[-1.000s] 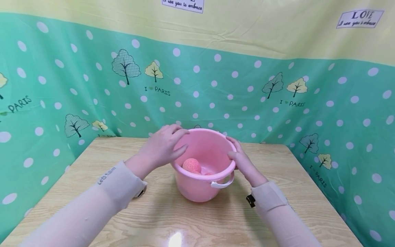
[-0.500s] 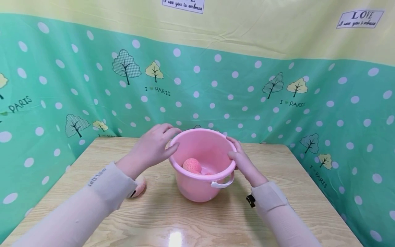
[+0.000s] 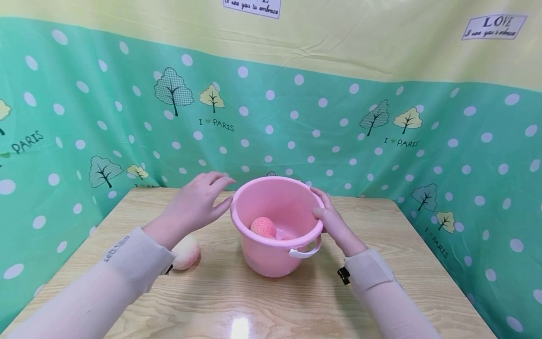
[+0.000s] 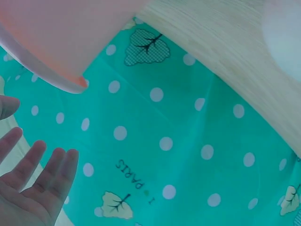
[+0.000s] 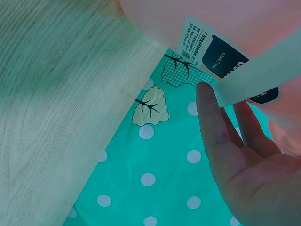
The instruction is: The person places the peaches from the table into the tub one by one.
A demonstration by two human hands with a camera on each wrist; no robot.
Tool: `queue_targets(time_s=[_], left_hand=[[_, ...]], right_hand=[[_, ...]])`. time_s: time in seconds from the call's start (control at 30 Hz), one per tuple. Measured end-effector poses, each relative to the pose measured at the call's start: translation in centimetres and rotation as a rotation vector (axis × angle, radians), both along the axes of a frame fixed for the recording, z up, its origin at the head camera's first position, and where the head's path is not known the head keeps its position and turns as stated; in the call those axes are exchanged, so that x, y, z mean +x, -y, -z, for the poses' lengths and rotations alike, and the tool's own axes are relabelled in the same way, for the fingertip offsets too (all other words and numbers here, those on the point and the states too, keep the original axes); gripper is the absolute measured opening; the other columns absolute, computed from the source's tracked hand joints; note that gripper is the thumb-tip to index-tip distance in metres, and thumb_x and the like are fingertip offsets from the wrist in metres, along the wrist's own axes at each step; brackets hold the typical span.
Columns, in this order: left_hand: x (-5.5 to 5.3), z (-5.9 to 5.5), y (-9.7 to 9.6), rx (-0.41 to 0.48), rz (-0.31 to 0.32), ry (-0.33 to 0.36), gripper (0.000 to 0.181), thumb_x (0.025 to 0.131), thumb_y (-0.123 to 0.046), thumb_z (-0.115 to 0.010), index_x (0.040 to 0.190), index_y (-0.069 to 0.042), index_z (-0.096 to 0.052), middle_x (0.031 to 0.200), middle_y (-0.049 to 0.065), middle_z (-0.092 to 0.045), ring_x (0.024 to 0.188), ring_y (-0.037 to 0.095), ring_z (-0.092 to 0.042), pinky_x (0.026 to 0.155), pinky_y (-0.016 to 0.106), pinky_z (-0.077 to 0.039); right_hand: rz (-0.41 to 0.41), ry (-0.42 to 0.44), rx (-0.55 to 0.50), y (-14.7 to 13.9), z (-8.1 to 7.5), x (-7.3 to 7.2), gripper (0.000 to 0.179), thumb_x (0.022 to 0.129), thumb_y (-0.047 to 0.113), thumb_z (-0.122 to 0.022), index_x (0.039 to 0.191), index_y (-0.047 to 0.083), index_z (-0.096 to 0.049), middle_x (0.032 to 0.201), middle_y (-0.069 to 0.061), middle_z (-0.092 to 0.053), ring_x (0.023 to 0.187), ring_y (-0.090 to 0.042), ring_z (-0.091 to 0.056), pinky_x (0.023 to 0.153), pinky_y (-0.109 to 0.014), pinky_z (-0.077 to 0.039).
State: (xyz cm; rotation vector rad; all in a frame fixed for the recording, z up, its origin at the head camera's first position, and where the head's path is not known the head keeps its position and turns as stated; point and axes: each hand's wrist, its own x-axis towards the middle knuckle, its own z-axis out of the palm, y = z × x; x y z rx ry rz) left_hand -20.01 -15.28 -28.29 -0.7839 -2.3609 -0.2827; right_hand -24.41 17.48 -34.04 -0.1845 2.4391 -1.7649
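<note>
A pink plastic bucket with a white handle stands mid-table. My right hand grips its right rim, thumb over the edge and fingers outside. The right wrist view shows those fingers behind the handle strap. My left hand is off the left rim, thumb tip close to it, fingers loosely spread and holding nothing. Inside the bucket lies a speckled coral-pink ball, with more pink partly hidden behind the front rim. A round, peach-like fruit, cream and pink, sits on the table, partly behind my left wrist.
The light wood-grain table ends at a green, dotted cloth behind and at both sides. A printed label is stuck on the bucket's side in the right wrist view.
My left hand has drawn back to the left, from over the bucket's rim to beside it. More of the peach-like fruit has come into sight. The right hand and bucket stay put.
</note>
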Motion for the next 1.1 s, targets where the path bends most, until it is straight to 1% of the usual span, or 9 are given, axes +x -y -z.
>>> queue_targets(time_s=[0.17, 0.37, 0.47, 0.6, 0.8, 0.97, 1.1], left_hand=[[0.2, 0.5, 0.9, -0.002, -0.003, -0.017, 0.036, 0.086, -0.019, -0.074, 0.117, -0.005, -0.066, 0.111, 0.012, -0.066, 0.102, 0.031, -0.063, 0.087, 0.045, -0.056], [0.4, 0.8, 1.5, 0.001, -0.009, -0.033, 0.035, 0.085, -0.019, -0.073, 0.117, -0.005, -0.067, 0.108, 0.012, -0.067, 0.099, 0.030, -0.063, 0.084, 0.044, -0.056], [0.6, 1.1, 1.7, -0.005, -0.022, -0.029, 0.034, 0.086, -0.019, -0.073, 0.116, -0.005, -0.067, 0.107, 0.012, -0.067, 0.098, 0.030, -0.064, 0.083, 0.044, -0.057], [0.7, 1.4, 2.1, -0.001, -0.036, -0.017, 0.034, 0.086, -0.019, -0.072, 0.116, -0.005, -0.067, 0.107, 0.013, -0.067, 0.098, 0.031, -0.063, 0.083, 0.045, -0.057], [0.9, 1.9, 2.8, 0.005, -0.057, -0.005, 0.034, 0.086, -0.021, -0.070, 0.116, -0.005, -0.066, 0.110, 0.013, -0.066, 0.099, 0.032, -0.063, 0.083, 0.046, -0.056], [1.1, 2.6, 3.3, 0.002, -0.087, 0.014, 0.034, 0.087, -0.023, -0.069, 0.117, -0.007, -0.067, 0.111, 0.014, -0.066, 0.101, 0.033, -0.063, 0.082, 0.048, -0.056], [1.4, 3.2, 3.6, -0.002, -0.110, 0.037, 0.036, 0.087, -0.024, -0.069, 0.119, -0.007, -0.066, 0.111, 0.013, -0.066, 0.101, 0.032, -0.064, 0.081, 0.048, -0.057]], right_hand=[[0.000, -0.002, 0.002, 0.0, 0.0, 0.0, 0.079, 0.083, 0.004, -0.042, 0.157, 0.019, -0.020, 0.155, -0.022, -0.026, 0.086, -0.027, -0.062, 0.061, -0.030, -0.052], [0.003, -0.002, -0.002, 0.0, 0.0, 0.1, 0.079, 0.083, 0.004, -0.042, 0.157, 0.019, -0.020, 0.155, -0.022, -0.026, 0.091, -0.029, -0.062, 0.061, -0.030, -0.052], [0.008, -0.001, -0.007, 0.1, 0.0, 0.2, 0.079, 0.083, 0.004, -0.042, 0.157, 0.019, -0.020, 0.155, -0.022, -0.026, 0.088, -0.028, -0.062, 0.060, -0.029, -0.052], [0.005, -0.002, -0.013, 0.1, 0.0, 0.2, 0.079, 0.083, 0.003, -0.042, 0.157, 0.019, -0.020, 0.154, -0.023, -0.027, 0.084, -0.027, -0.062, 0.059, -0.029, -0.052], [0.003, 0.000, -0.019, 0.1, -0.1, 0.2, 0.079, 0.083, 0.003, -0.042, 0.157, 0.018, -0.020, 0.154, -0.022, -0.026, 0.085, -0.027, -0.062, 0.059, -0.029, -0.051], [0.002, -0.001, -0.021, 0.1, -0.1, 0.2, 0.080, 0.082, 0.003, -0.042, 0.157, 0.019, -0.020, 0.154, -0.023, -0.027, 0.080, -0.024, -0.062, 0.058, -0.028, -0.051], [0.002, -0.003, -0.024, 0.1, -0.1, 0.1, 0.080, 0.082, 0.002, -0.042, 0.157, 0.019, -0.020, 0.153, -0.023, -0.028, 0.079, -0.024, -0.061, 0.058, -0.028, -0.051]])
